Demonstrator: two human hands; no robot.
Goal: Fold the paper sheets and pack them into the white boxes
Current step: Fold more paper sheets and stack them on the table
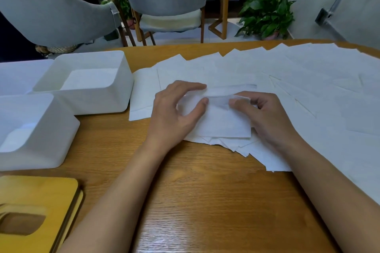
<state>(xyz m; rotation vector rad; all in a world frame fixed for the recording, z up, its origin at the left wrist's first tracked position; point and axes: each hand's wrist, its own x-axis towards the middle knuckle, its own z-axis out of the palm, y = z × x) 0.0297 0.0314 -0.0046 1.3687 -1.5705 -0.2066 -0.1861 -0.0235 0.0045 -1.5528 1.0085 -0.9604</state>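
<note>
At the centre of the wooden table [185,191], on my feed, both hands work one paper sheet [222,123] that lies on top of the spread of loose sheets [298,80]. I read the left hand [174,113] as half closed. Its fingers are curved, the forefinger tip rests on the sheet's raised upper fold, and the thumb presses the same fold from the near side, so it pinches the paper. The right hand [267,117] grips the fold's other end with the thumb on top and the other fingers curled in. Their tips go behind the paper and I cannot see them. The sheet's lower edge lies flat, just over the ragged near edge of the spread.

Left of the hands, apart from the sheet, stand two white boxes: the far box [102,98] and the near box [41,156], both open on top. Each shows something pale and flat inside, but white on white I cannot tell whether it is folded paper. A third white shape [18,76] behind them is cut by the left edge. A yellow wooden lid [41,195] with an oval cut-out sits at the lower left, partly out of frame. The spread runs off the right edge.
</note>
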